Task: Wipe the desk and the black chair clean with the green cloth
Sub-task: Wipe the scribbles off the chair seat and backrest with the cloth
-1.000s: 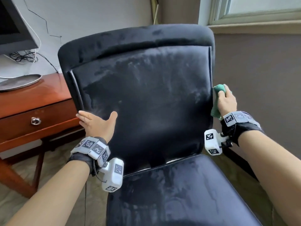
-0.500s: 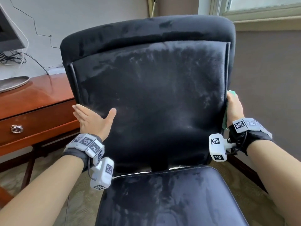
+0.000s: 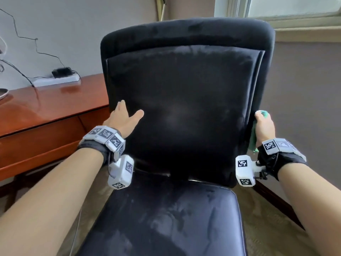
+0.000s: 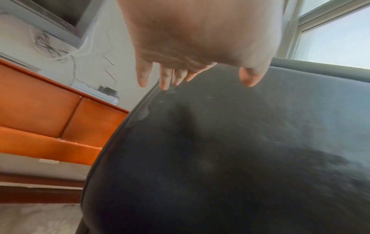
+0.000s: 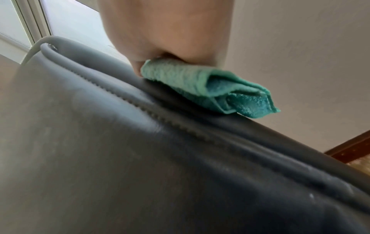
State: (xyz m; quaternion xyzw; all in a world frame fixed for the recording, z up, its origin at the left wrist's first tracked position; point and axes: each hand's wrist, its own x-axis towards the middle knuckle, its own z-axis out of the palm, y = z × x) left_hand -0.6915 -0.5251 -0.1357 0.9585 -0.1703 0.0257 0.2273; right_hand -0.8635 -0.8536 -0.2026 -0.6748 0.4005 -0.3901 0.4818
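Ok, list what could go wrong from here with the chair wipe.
The green cloth is folded and bunched under the right hand, so it may only skim the edge of the black chair. The left hand only lies flat on the backrest, so the chair could turn. Dusty smears on the seat could be missed.

The tall padded backrest of the black chair [image 3: 184,100] walled off the space ahead, while its dusty black seat [image 3: 166,218] lay bare below. The polished red-brown wooden desk [image 3: 46,106] stood close against the backrest's left edge. To the right, bare grey wall [image 3: 304,98] left open room.
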